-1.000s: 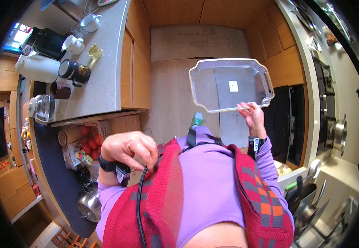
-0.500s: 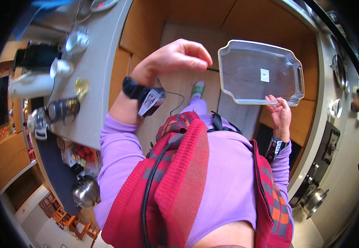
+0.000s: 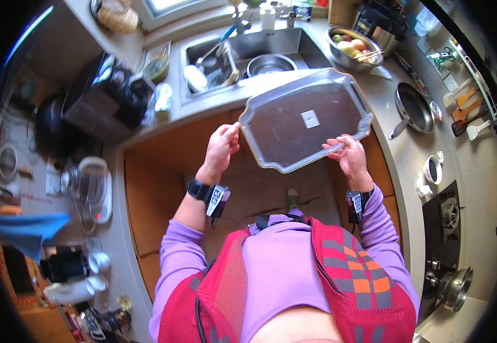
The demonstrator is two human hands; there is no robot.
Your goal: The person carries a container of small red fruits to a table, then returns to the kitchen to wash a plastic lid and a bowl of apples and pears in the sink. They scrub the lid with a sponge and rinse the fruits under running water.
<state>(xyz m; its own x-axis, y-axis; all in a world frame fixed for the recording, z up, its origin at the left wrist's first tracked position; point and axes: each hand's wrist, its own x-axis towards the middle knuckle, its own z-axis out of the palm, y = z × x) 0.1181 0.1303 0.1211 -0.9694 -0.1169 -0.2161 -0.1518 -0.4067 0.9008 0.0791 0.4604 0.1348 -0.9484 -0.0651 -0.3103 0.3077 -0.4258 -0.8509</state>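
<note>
A clear plastic tray (image 3: 280, 134) with scalloped corners, a pale rim and a small white square label (image 3: 309, 119) is held up in front of me, near the sink's front edge. My left hand (image 3: 221, 147) grips its left rim with fingers curled. My right hand (image 3: 348, 157) holds the near rim toward the right, thumb and fingers closed on it. A black band with a small device sits on each of my wrists.
Ahead is a steel sink (image 3: 248, 46) with a pan (image 3: 271, 64) in it. On the right are a fruit bowl (image 3: 354, 50), frying pan (image 3: 413, 106) and gas hob (image 3: 438, 234); on the left, a black appliance (image 3: 97, 100), jugs and cups along the counter.
I have turned toward the sink. My left hand has moved from near my waist up onto the tray's left rim. My right hand still holds the tray.
</note>
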